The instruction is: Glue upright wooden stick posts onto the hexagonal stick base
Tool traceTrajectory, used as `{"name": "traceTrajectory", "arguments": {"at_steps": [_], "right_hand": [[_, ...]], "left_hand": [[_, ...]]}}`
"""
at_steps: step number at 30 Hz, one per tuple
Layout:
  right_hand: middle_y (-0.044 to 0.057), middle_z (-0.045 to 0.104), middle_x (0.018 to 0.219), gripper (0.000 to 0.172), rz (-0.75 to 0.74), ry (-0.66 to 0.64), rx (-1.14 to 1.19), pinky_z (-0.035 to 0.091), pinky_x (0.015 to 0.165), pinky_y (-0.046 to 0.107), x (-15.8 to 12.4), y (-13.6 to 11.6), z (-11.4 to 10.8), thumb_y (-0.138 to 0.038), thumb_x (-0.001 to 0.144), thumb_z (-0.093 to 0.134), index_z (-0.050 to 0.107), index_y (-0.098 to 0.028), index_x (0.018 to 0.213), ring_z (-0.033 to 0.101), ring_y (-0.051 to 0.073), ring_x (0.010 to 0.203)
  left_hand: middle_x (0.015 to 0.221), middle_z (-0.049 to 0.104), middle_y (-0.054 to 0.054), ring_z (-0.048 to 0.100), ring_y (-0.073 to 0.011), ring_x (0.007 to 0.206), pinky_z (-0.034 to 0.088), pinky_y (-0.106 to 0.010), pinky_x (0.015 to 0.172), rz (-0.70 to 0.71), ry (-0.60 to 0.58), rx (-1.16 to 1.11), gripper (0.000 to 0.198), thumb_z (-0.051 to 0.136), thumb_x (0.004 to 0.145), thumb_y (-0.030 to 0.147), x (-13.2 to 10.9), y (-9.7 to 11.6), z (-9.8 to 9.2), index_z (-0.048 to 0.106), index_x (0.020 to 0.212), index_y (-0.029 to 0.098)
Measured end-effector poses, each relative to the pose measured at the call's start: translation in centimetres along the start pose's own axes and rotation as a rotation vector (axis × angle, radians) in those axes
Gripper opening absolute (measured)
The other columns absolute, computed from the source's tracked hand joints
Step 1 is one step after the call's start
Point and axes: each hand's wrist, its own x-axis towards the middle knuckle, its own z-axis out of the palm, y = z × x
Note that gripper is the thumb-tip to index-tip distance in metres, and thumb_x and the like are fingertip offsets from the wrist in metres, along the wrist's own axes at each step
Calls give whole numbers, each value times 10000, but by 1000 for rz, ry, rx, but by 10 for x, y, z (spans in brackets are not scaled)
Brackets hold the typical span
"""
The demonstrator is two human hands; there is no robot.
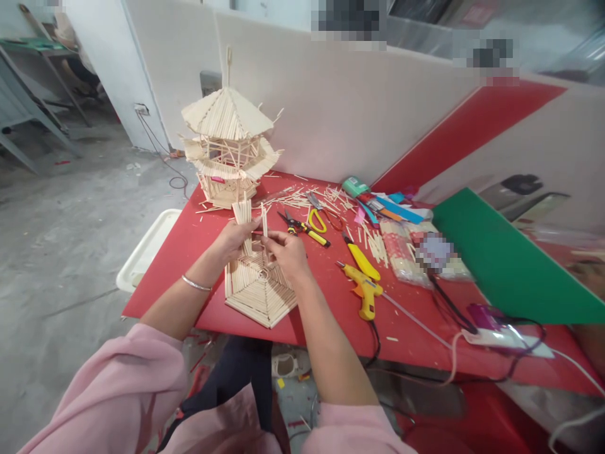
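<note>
My left hand is closed around an upright strip of wooden sticks laid side by side. Closed too, my right hand has its fingertips against a thin upright wooden stick, close to the left fingers. Below both hands lies a hexagonal panel of wooden sticks set in rings, near the table's front edge. My fingers partly hide where the strip meets the panel. Just beyond stands a pagoda model of the same sticks, with tiered roofs.
On the red table are loose sticks, pliers, yellow scissors, a yellow-handled cutter and a yellow glue gun with a cord. Bagged sticks and a green board lie right. A wall rises behind.
</note>
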Motion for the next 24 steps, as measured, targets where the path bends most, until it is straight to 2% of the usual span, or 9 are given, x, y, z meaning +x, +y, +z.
{"name": "traceTrajectory", "arguments": {"at_steps": [6, 11, 15, 18, 20, 22, 23, 24], "right_hand": [[-34, 592, 632, 340, 18, -80, 55, 387, 485, 237, 0, 8, 0, -494, 656, 758, 709, -183, 786, 493, 93, 505], [-32, 596, 648, 337, 19, -101, 38, 430, 494, 239, 0, 12, 1, -499, 645, 763, 622, -197, 700, 510, 98, 520], [-34, 584, 609, 337, 17, 1, 22, 368, 456, 216, -1, 10, 1, -522, 690, 719, 611, -206, 732, 515, 101, 517], [-20, 609, 632, 340, 16, 112, 76, 311, 422, 198, -5, 5, -6, -531, 721, 690, 598, -206, 760, 521, 99, 526], [-15, 619, 638, 343, 9, 132, 91, 305, 419, 193, -12, 2, -14, -529, 727, 692, 595, -203, 772, 512, 93, 522], [-17, 621, 637, 340, -11, 133, 64, 315, 428, 196, -20, 1, -24, -522, 731, 699, 607, -199, 781, 488, 84, 508], [-16, 627, 645, 339, -21, 142, 47, 318, 432, 200, -25, 1, -28, -520, 731, 703, 615, -197, 786, 475, 80, 503], [-12, 637, 662, 341, -26, 157, 34, 320, 435, 205, -31, 2, -33, -519, 727, 709, 621, -196, 790, 466, 77, 500]], "left_hand": [[772, 733, -97, 673, -156, 607, 581, -286, 597, -78, -160, 56, 241, 638, 912, 303, 3, -11, -1, 725, 994, 94], [751, 731, -88, 653, -152, 552, 548, -267, 525, -109, -176, 109, 251, 609, 927, 328, 2, -13, 1, 736, 973, 116], [663, 691, -77, 625, -141, 523, 541, -268, 539, -34, -59, 135, 272, 670, 878, 378, -1, -4, 2, 692, 804, 118], [586, 627, -51, 618, -154, 536, 541, -284, 570, 104, 96, 254, 352, 598, 906, 437, -1, 11, -5, 608, 710, 144], [569, 592, -34, 627, -177, 581, 526, -290, 599, 250, 277, 505, 339, 556, 919, 442, 2, 19, -15, 597, 728, 165], [660, 634, -56, 666, -231, 735, 511, -310, 672, 369, 470, 904, 244, 622, 872, 409, 5, 22, -26, 625, 790, 179], [730, 662, -75, 673, -266, 824, 503, -333, 717, 380, 526, 1107, 212, 675, 832, 396, 7, 21, -30, 638, 831, 187], [798, 683, -97, 669, -300, 895, 493, -356, 755, 364, 532, 1279, 220, 721, 794, 386, 9, 18, -34, 647, 867, 192]]}}
